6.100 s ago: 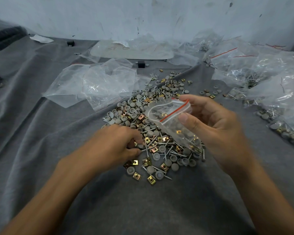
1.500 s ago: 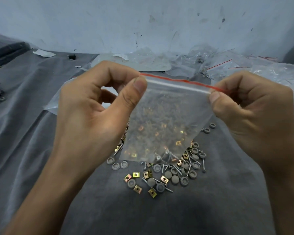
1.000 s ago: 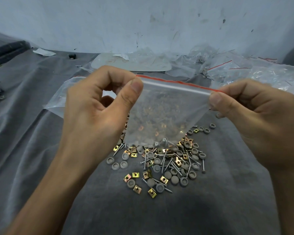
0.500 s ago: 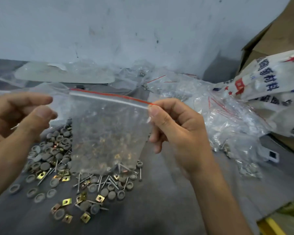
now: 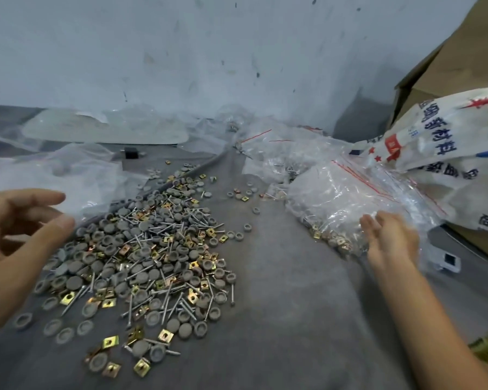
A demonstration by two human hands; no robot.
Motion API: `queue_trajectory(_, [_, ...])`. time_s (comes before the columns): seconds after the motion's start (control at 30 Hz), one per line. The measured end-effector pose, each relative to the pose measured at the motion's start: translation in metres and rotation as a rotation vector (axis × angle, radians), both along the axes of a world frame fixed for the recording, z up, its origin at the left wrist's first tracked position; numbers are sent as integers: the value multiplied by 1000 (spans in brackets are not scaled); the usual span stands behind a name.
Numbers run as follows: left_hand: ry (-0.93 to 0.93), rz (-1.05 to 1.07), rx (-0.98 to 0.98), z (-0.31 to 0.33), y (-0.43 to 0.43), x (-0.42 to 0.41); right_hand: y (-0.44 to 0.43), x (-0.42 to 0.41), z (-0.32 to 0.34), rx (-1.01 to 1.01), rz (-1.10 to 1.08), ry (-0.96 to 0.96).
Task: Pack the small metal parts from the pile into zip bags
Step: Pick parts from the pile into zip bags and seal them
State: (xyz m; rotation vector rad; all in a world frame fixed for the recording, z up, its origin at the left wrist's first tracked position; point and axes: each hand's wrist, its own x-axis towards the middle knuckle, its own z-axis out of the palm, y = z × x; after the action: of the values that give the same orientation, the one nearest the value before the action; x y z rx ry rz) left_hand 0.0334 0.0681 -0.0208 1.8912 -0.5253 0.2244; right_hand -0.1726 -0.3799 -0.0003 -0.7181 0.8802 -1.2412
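While left hand [image 5: 20, 220] gapes empty by pile [image 5: 158, 249] edge | right hand [image 5: 389, 243] flat on filled bags [image 5: 335, 198] | cloth [image 5: 293, 277] between

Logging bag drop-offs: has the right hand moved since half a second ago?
Yes: the right hand went rightward, away from the parts pile to the filled bags.

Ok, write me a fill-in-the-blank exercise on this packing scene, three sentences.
1. The pile of metal parts lies on a ____ cloth.
2. The right hand, fingers straight, reaches the heap of filled zip bags, whose seal lines are ____.
3. The left hand, fingers relaxed, holds ____.
Missing words: grey; red; nothing.
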Motion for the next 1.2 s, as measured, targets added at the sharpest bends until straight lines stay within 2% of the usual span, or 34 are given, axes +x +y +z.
queue_trajectory(0.1, [-49,118,166,-9,25,8,25,6,-5,-210,95,190])
queue_trajectory(0.17, [-82,175,265,-4,31,13,63,20,2,-325,250,252])
queue_trajectory(0.23, [-96,226,455,-8,30,19,103,36,6,-415,444,251])
queue_trajectory(0.33, [-4,256,780,-18,27,25,158,60,8,-543,706,248])
queue_trajectory(0.5, [47,255,852,-29,29,43,201,85,-16,-622,965,341])
queue_trajectory(0.6, [-88,316,732,-33,34,50,208,85,-31,-656,1003,416])
queue_trajectory(0.67, [-142,314,766,-36,36,55,211,82,-38,-669,1030,441])
queue_trajectory(0.77, [-46,237,827,-38,33,57,216,80,-41,-689,1091,444])
queue_trajectory(0.97, [-157,369,592,-29,35,53,223,77,-39,-704,1121,386])
queue_trajectory(1.07, [-3,326,278,-5,22,33,227,72,-37,-756,1131,360])
queue_trajectory(1.13, [140,176,14,11,5,7,232,69,-35,-804,1143,349])
queue_trajectory(1.2, [258,-2,-116,21,-12,-25,238,66,-32,-826,1146,315])
